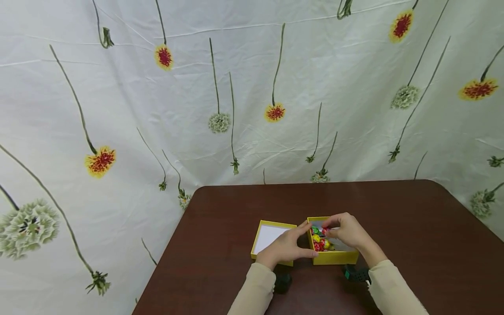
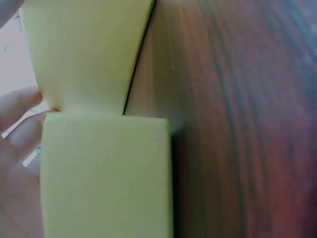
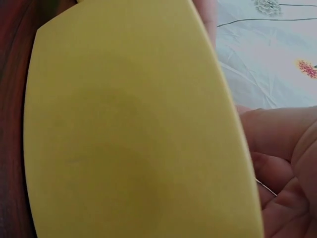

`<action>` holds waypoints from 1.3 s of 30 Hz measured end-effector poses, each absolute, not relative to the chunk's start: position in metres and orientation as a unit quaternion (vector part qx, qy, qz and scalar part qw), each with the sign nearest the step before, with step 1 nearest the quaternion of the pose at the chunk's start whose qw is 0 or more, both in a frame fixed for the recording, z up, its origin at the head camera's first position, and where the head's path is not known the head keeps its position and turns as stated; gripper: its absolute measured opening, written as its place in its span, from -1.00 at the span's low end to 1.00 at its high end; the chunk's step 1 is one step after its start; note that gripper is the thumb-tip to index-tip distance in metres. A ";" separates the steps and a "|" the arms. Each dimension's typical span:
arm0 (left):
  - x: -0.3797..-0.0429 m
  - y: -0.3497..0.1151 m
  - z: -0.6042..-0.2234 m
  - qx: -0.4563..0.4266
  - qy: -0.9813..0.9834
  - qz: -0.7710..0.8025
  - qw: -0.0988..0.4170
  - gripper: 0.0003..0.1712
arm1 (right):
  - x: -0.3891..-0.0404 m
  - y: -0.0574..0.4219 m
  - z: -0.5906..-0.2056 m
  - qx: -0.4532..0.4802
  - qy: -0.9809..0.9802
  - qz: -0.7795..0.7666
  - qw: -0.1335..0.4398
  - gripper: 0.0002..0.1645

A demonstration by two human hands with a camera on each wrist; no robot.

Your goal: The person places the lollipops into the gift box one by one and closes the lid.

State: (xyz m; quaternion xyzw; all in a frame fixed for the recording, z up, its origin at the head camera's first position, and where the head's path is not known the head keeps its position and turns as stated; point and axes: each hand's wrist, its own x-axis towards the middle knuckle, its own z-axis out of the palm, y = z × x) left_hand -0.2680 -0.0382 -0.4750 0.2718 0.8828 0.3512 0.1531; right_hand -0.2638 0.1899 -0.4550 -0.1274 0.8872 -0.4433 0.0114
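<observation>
A yellow box (image 1: pixel 334 258) holds several small wrapped candies (image 1: pixel 316 239) in red, yellow and green, gathered along its left side. My left hand (image 1: pixel 286 246) spans the box's left edge, thumb at the front corner and fingers farther back, fairly straight and spread. Over the box's inside, my right hand (image 1: pixel 348 229) pinches a red-wrapped candy (image 1: pixel 325 230) between thumb and fingertips. In the right wrist view the box's yellow front wall (image 3: pixel 133 119) hides the fingertips and the candies. The left wrist view shows part of the left hand (image 2: pixel 20 148) behind yellow cardboard walls.
A shallow yellow tray with a white inside, like the box's lid (image 1: pixel 269 236), lies just left of the box, partly under the left forearm. Both stand on a dark brown table (image 1: pixel 220 218). A white flower-patterned cloth (image 1: pixel 244 87) hangs behind the table.
</observation>
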 end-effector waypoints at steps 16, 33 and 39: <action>-0.267 -0.036 -0.475 0.275 0.883 0.352 0.144 -0.01 | -0.266 0.186 -0.454 -0.118 0.903 -0.413 0.022 -0.79; -0.269 -0.036 -0.480 0.274 0.878 0.364 0.147 0.01 | -0.268 0.181 -0.451 -0.085 0.913 -0.398 0.030 -0.81; -0.268 -0.035 -0.478 0.278 0.875 0.367 0.148 0.02 | -0.270 0.183 -0.449 -0.099 0.924 -0.369 0.026 -0.79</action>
